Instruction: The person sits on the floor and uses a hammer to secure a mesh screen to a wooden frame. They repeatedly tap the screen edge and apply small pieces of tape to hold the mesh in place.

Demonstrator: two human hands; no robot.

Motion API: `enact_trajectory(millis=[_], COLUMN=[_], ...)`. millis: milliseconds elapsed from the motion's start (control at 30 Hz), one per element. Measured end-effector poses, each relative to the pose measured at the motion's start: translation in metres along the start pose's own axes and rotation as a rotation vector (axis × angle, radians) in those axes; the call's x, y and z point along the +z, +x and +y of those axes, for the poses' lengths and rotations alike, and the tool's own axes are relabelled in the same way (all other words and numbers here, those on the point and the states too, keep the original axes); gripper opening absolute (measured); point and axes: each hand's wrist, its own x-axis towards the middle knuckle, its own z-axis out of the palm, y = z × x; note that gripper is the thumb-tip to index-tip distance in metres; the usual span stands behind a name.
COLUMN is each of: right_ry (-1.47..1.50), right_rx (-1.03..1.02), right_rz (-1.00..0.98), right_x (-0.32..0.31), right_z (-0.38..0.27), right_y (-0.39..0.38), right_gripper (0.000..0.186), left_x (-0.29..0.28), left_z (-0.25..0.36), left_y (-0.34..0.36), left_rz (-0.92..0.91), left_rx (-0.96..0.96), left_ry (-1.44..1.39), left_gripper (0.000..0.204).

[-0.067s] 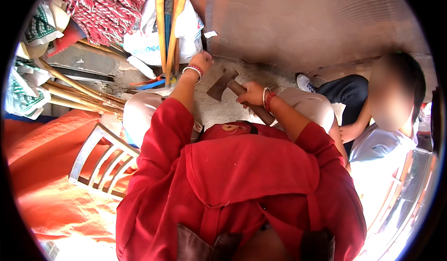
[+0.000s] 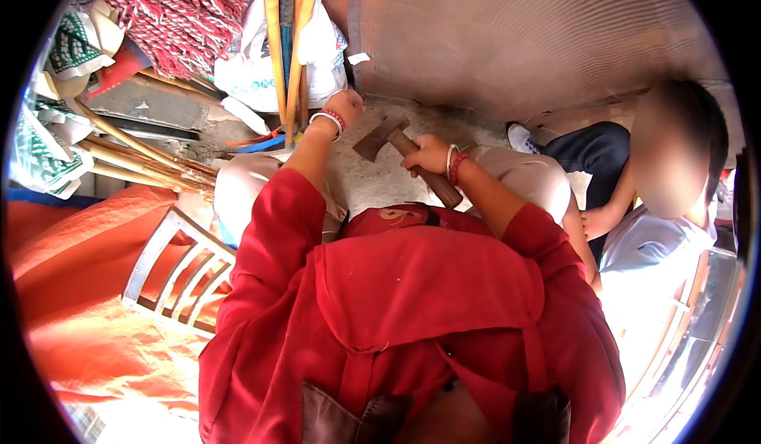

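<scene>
My right hand (image 2: 429,155) is wrapped round the wooden handle of a hatchet (image 2: 438,185). The hatchet's dark, rusty-looking head points away from me and to the left, above the concrete floor. My left hand (image 2: 345,109) is raised to the left of the hatchet head, near the foot of several upright wooden poles (image 2: 299,55). Its fingers are curled in, and I cannot make out whether anything is in them. A gap separates the left hand from the hatchet.
A person (image 2: 654,230) sits close by on my right. A brown panel (image 2: 507,32) rises ahead. At the left are a red-and-white mop head (image 2: 178,20), a white bag (image 2: 252,75), more poles (image 2: 131,158) and a metal garden fork head (image 2: 176,266) on orange cloth (image 2: 87,301).
The hatchet's handle end has tilted slightly left in my right hand. My left hand stays curled in nearly the same place, and the whole view has shifted a little.
</scene>
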Motion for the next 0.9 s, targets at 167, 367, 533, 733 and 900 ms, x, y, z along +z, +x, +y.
enact_trajectory(millis=[167, 367, 533, 733, 900], right_ry=[0.293, 0.608, 0.729, 0.534, 0.202], right_rx=[0.092, 0.103, 0.303, 0.367, 0.341], right_rz=[0.056, -0.065, 0.122, 0.127, 0.148], right_x=[-0.011, 0.024, 0.045, 0.020, 0.022], right_z=[0.011, -0.003, 0.065, 0.088, 0.072], right_y=[-0.032, -0.030, 0.025, 0.040, 0.018], right_gripper=[0.023, 0.018, 0.018, 0.016, 0.014], left_x=[-0.009, -0.043, -0.025, -0.011, -0.025], left_z=[0.056, 0.049, 0.016, 0.015, 0.039], left_y=[-0.041, -0.070, -0.075, -0.070, -0.068], left_rz=[0.189, 0.257, 0.028, -0.253, -0.228], left_rx=[0.068, 0.075, 0.009, 0.126, 0.108], left_ry=[-0.090, -0.380, 0.081, 0.114, 0.198], left_gripper=[0.022, 0.020, 0.024, 0.029, 0.032])
